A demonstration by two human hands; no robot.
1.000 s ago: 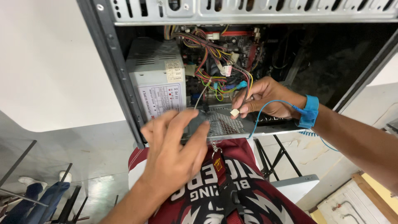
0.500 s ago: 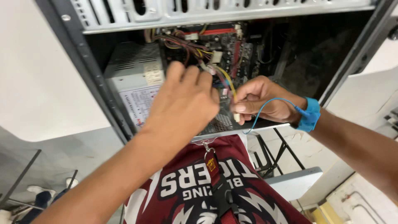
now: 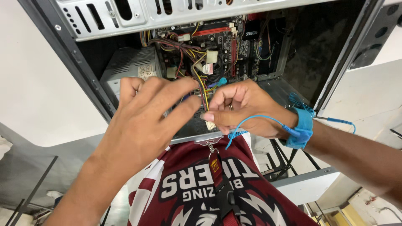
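Two hands in an open PC case (image 3: 83,25)

Bundled wires (image 3: 200,79) are pinched by the right hand (image 3: 247,109); left hand (image 3: 146,121) spread open, best kept supporting, pulled gently.

Inside the computer case (image 3: 104,16), the power supply (image 3: 130,71) sat left of the motherboard (image 3: 234,46), wires (image 3: 197,62) between them.

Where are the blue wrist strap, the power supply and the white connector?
blue wrist strap (image 3: 304,127): head view, band on wrist.
power supply (image 3: 132,69): head view, grey top face.
white connector (image 3: 210,125): head view, plug body.

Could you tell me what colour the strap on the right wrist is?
The wrist strap is bright blue, seen in the head view.
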